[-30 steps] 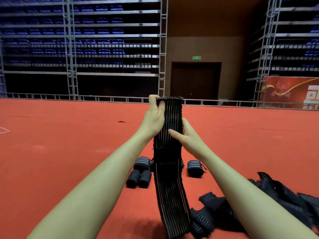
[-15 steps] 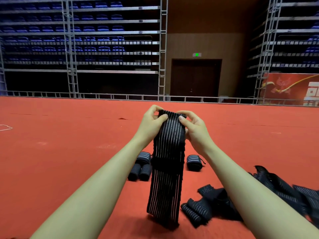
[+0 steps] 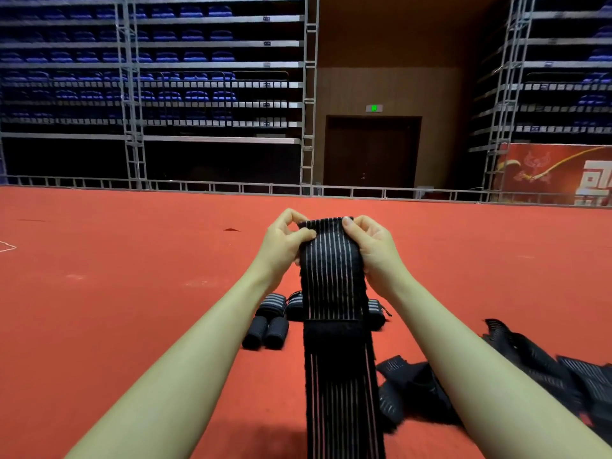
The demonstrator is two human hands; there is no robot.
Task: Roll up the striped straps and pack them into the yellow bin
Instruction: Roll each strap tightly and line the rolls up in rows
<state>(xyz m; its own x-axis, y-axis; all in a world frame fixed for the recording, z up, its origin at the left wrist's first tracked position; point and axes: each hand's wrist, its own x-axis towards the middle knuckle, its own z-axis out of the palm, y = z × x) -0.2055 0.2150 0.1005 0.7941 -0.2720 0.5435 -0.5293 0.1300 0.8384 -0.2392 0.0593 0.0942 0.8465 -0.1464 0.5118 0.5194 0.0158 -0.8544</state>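
A long black strap with thin pale stripes (image 3: 334, 293) hangs down in front of me, its lower part running off the bottom of the head view. My left hand (image 3: 284, 243) pinches its top left corner between thumb and fingers. My right hand (image 3: 371, 243) pinches the top right corner. Several rolled straps (image 3: 268, 326) lie on the red floor behind the hanging one. A heap of loose unrolled straps (image 3: 546, 376) lies at the lower right. No yellow bin is in view.
Red carpeted floor (image 3: 132, 293) stretches all around. A low metal rail (image 3: 198, 185) bounds it at the back, with blue stadium seating (image 3: 165, 77) and a dark door (image 3: 372, 150) beyond.
Both hands came together at the strap's top edge, the right hand rising from the strap's side to its corner. The top edge dropped lower, then the strap hangs longer again.
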